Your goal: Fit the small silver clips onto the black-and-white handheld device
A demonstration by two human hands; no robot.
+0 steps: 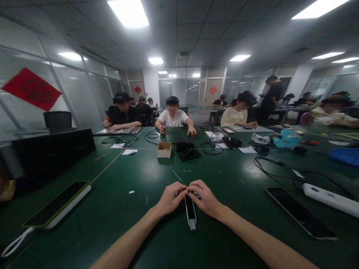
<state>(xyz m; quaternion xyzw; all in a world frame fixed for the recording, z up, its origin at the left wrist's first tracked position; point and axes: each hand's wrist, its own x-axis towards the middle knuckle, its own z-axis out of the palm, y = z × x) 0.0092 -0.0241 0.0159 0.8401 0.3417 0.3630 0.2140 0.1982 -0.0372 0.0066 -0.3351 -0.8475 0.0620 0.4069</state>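
My left hand (171, 198) and my right hand (205, 198) meet over the green table, fingertips together. Both are closed, the fingers bent inward. Small dark and shiny bits show between the fingers of each, too covered to name. Just below the fingertips lies a slim white-edged device (191, 211) with a black face and a grey block-like end pointing toward me. Its far end is hidden under my hands, and whether they touch it I cannot tell.
A phone (300, 213) and a white power bank (331, 198) lie at right. At left is a green-edged phone (57, 203) on a white block. Ahead stand a small open box (163, 150), a black stand (189, 153) and cables. People sit across the table.
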